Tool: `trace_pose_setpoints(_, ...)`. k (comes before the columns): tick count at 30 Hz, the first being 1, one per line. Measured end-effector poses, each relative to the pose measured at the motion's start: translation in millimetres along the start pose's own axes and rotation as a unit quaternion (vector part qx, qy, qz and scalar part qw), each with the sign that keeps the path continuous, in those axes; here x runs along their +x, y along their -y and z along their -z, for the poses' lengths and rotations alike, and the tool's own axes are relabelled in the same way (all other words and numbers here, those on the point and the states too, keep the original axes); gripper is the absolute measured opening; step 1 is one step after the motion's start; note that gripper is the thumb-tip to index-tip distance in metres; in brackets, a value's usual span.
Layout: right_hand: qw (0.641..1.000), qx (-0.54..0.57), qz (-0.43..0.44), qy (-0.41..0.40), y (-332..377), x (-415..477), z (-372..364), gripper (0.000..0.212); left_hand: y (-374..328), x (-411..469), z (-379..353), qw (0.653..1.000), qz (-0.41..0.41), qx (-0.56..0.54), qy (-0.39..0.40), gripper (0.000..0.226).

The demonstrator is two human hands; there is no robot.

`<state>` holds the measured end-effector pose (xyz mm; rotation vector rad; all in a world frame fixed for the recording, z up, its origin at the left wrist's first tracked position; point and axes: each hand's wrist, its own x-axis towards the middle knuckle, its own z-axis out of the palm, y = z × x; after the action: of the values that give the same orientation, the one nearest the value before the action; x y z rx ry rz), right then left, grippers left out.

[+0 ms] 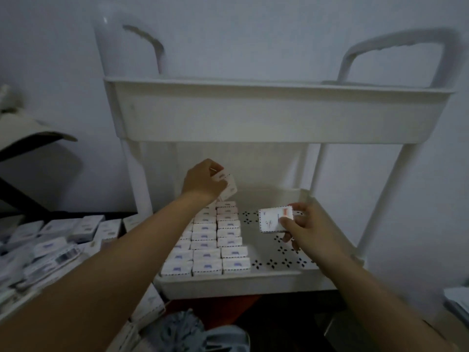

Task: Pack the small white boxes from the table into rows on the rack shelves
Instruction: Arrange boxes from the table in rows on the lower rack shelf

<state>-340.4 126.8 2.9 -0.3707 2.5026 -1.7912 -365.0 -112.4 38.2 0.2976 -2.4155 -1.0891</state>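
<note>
Fingers [289,224] round small white boxes [270,221]

A white plastic two-tier rack [396,179] stands against the wall, its upper tray [279,115] above its perforated lower shelf [228,284]. Three rows of small white cardboard boxes [206,240] sit on the shelf's left part. The left hand [203,182] holds one box [228,186] above the rows' far end. The right hand [309,229] holds another box [272,221] over the shelf's right part. Left of the rack, loose boxes [50,240] lie heaped on a table [17,304].

White rack [279,115]; its lower shelf [276,252] floor shows dark flower-shaped perforations. Packed white boxes [210,246] carry dashed edges and bluish marks; the right-hand box [275,221] shows orange.
</note>
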Motion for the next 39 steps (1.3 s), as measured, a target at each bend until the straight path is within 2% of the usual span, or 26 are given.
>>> trace_pose_setpoints(3, 1.0, -0.009, 0.007, -0.004, -1.8, 7.9, -4.0, 0.027, 8.6, 4.4, -8.6, 0.996, -0.073, 0.04, -0.017, 0.021)
trace_pose_setpoints(5, 0.999, -0.021, 0.018, -0.016, -2.6, 12.2, -5.7, 0.03, 13.8, 5.6, -16.1, 0.984, -0.135, 0.114, 0.007, 0.027)
trace_pose_setpoints(7, 0.999, -0.03, 0.022, -0.031, -3.8, 16.6, -7.4, 0.034, 18.5, 6.5, -23.0, 0.972, -0.16, 0.169, 0.036, 0.028)
trace_pose_setpoints(14, 0.994, -0.058, 0.049, -0.079, -7.2, 41.1, -12.0, 0.027, 18.6, 11.4, -29.6, 0.969, -0.181, 0.158, 0.062, 0.03)
trace_pose_setpoints(20, 0.984, -0.12, 0.104, -0.075, 3.1, 77.7, -27.6, 0.03, 28.0, 14.1, -33.3, 0.943, -0.136, 0.262, 0.152, 0.038)
trace_pose_setpoints(23, 0.964, -0.206, 0.148, -0.074, 11.5, 102.0, -41.0, 0.029, 33.0, 15.5, -36.1, 0.93, -0.146, 0.298, 0.158, 0.041)
trace_pose_setpoints(26, 0.949, -0.24, 0.191, -0.073, 14.1, 121.7, -55.4, 0.028, 40.2, 14.8, -37.7, 0.901, -0.171, 0.375, 0.134, 0.042)
trace_pose_setpoints(30, 0.938, -0.272, 0.21, -0.037, 8.8, 138.5, -73.9, 0.031, 44.6, 9.2, -38.5, 0.885, -0.196, 0.409, 0.108, 0.04)
trace_pose_setpoints(35, 0.947, -0.272, 0.167, 0.041, 5.2, 145.3, -86.9, 0.032, 37.9, 6.4, -39.1, 0.852, -0.236, 0.461, 0.081, 0.031)
trace_pose_setpoints(39, 0.939, -0.289, 0.164, 0.095, 3.8, 144.5, -96.2, 0.031, 29.2, 1.7, -40.0, 0.863, -0.189, 0.46, 0.09, 0.023)
